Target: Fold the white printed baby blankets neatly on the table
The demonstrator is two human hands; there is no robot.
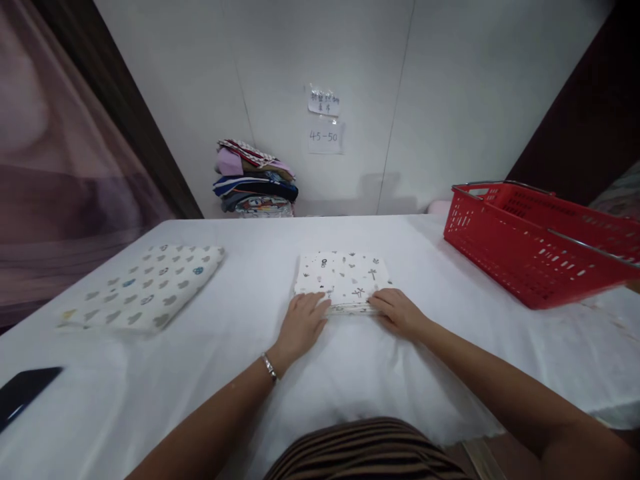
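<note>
A folded white cloth [343,277] with small grey and brown prints, palm trees among them, lies flat on the table in front of me. Its layers show along the near edge. My left hand [303,323] is at the near left corner, fingers over the top and thumb against the edge, closed on the cloth. At the near right corner my right hand [399,312] grips the same cloth, fingertips on top and thumb lower down. What lies under the fingers is hidden.
A white sheet covers the table [260,280]. To the left lies another folded cloth [155,283] with grey heart-like prints, and a dark flat object [25,393] nearer me. A red basket [525,247] stands right. Behind are stacked folded fabrics [257,180] and paper signs [325,137].
</note>
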